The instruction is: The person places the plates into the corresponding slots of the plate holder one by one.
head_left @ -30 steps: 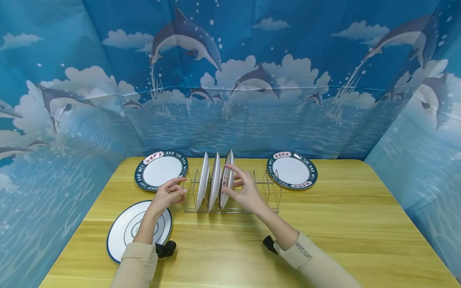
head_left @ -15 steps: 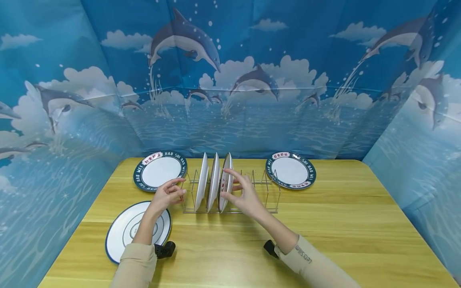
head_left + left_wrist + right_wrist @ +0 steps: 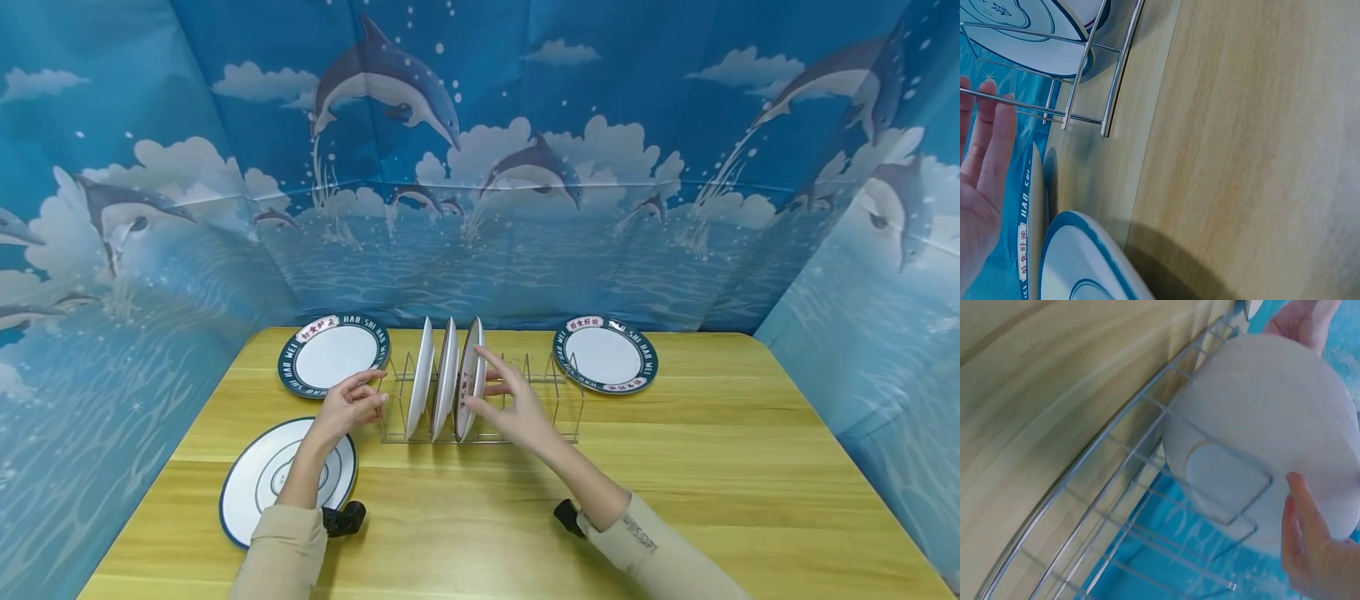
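My right hand [image 3: 517,408] holds the rightmost of three plates standing on edge in a wire plate rack [image 3: 558,408]. This plate [image 3: 467,385] has a dark rim and red characters on its face; the thumb overlaps that face. In the right wrist view, fingers [image 3: 1307,512] lie against its pale underside [image 3: 1247,394]. Left of it stand the middle plate [image 3: 446,379] and the leftmost plate [image 3: 422,379]. My left hand [image 3: 348,408] has relaxed fingers, with nothing held, fingertips right at the rack's left end [image 3: 1085,81].
Flat on the wooden table [image 3: 712,467] lie a green-rimmed plate [image 3: 337,358] at back left, another green-rimmed plate [image 3: 606,354] at back right, and a blue-rimmed plate [image 3: 251,483] under the left forearm. A dolphin-printed curtain [image 3: 480,242] encloses the back and sides.
The rightmost racked plate has settled slightly lower, and the characters on its face have shifted downward. My right index finger has moved a little relative to the rim. The left hand stays still.
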The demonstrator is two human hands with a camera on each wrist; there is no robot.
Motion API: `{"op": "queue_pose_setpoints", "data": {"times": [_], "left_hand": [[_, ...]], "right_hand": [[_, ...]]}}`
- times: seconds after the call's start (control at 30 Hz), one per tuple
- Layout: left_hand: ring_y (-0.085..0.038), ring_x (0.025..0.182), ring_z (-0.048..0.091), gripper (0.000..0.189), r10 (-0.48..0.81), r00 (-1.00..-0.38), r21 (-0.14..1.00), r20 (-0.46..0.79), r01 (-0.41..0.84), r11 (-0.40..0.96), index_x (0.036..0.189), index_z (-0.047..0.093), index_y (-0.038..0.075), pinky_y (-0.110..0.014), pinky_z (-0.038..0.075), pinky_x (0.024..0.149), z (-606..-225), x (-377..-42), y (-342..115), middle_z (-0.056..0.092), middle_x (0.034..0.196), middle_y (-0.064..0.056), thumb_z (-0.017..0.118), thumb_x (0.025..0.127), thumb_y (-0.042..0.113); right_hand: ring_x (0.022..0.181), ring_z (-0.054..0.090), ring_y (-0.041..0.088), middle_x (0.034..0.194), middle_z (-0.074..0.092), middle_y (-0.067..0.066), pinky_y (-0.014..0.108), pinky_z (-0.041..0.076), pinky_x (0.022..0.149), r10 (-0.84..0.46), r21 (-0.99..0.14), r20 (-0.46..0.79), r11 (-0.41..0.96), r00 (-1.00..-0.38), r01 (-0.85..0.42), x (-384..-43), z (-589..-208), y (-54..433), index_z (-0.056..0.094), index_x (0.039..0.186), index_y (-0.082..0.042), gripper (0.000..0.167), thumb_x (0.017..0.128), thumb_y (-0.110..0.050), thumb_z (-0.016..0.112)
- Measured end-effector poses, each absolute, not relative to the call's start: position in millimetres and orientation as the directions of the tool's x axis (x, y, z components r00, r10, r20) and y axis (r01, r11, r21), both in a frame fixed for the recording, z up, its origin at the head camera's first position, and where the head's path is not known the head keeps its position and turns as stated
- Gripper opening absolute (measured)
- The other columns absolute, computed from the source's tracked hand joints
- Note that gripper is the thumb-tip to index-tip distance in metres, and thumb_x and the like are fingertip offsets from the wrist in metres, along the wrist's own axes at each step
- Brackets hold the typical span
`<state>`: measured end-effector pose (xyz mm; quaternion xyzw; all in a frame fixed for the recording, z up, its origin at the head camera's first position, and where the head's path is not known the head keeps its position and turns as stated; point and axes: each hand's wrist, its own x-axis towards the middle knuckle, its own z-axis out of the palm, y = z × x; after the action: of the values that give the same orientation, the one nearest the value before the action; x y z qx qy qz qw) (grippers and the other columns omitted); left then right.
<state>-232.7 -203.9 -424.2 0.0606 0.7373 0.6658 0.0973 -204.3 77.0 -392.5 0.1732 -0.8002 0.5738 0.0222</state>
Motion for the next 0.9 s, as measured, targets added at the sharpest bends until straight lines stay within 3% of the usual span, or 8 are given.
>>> {"op": "queue_pose_setpoints", "data": {"times": [0.17,0.3,0.43,0.6,0.83,0.9], "left_hand": [[-0.021,0.081,0.060,0.051,0.218,-0.974,0.993,-0.064,-0.041,0.108,0.133,0.040,-0.002,-0.050,0.048,0.085,-424.4,-233.2,-203.8,0.062,0.076,0.008,0.061,0.088,0.009],[-0.019,0.080,0.060,0.051,0.218,-0.974,0.993,-0.066,-0.044,0.106,0.133,0.041,-0.002,-0.048,0.049,0.084,-424.6,-233.5,-203.9,0.062,0.078,0.005,0.061,0.088,0.009],[-0.017,0.079,0.060,0.052,0.218,-0.974,0.993,-0.067,-0.045,0.106,0.133,0.039,-0.003,-0.046,0.051,0.083,-424.4,-233.9,-203.8,0.062,0.078,0.005,0.061,0.088,0.009],[-0.016,0.078,0.060,0.053,0.223,-0.973,0.993,-0.064,-0.040,0.109,0.134,0.038,-0.004,-0.046,0.051,0.082,-424.3,-234.4,-203.5,0.061,0.077,0.006,0.061,0.088,0.008],[-0.017,0.080,0.060,0.053,0.213,-0.974,0.993,-0.071,-0.049,0.108,0.134,0.038,-0.004,-0.046,0.051,0.082,-424.2,-233.9,-204.0,0.062,0.083,-0.005,0.062,0.087,0.008],[-0.018,0.080,0.060,0.053,0.211,-0.975,0.993,-0.072,-0.050,0.107,0.134,0.039,-0.004,-0.046,0.051,0.082,-424.4,-233.8,-204.1,0.063,0.084,-0.008,0.062,0.087,0.008]], "right_hand": [[0.105,0.054,0.039,0.124,0.044,0.023,0.036,0.054,0.078,-0.262,-0.944,0.247,0.151,-0.933,-0.292,-210.6,-389.4,95.8,0.033,0.142,-0.023,0.066,0.085,-0.012,0.066],[0.106,0.055,0.036,0.124,0.045,0.019,0.032,0.053,0.080,-0.206,-0.940,0.299,0.106,-0.932,-0.325,-216.1,-382.5,116.0,0.032,0.142,-0.023,0.064,0.087,-0.010,0.063],[0.107,0.055,0.023,0.124,0.046,0.016,0.025,0.051,0.082,-0.092,-0.939,0.335,0.051,-0.938,-0.341,-222.0,-375.7,143.0,0.031,0.142,-0.022,0.063,0.088,-0.011,0.061],[0.102,0.056,0.013,0.120,0.047,0.013,0.025,0.051,0.084,0.092,-0.935,0.339,-0.081,-0.936,-0.346,-227.4,-370.8,179.7,0.032,0.141,-0.021,0.060,0.088,-0.009,0.060],[0.097,0.056,0.016,0.115,0.045,0.009,0.027,0.051,0.082,0.300,-0.914,0.280,-0.208,-0.912,-0.348,-235.7,-380.0,224.7,0.033,0.140,-0.019,0.062,0.087,-0.003,0.060],[0.100,0.057,0.019,0.117,0.045,0.009,0.028,0.052,0.081,0.335,-0.900,0.298,-0.214,-0.894,-0.380,-256.9,-411.3,253.1,0.034,0.140,-0.022,0.066,0.084,-0.006,0.064]]}}
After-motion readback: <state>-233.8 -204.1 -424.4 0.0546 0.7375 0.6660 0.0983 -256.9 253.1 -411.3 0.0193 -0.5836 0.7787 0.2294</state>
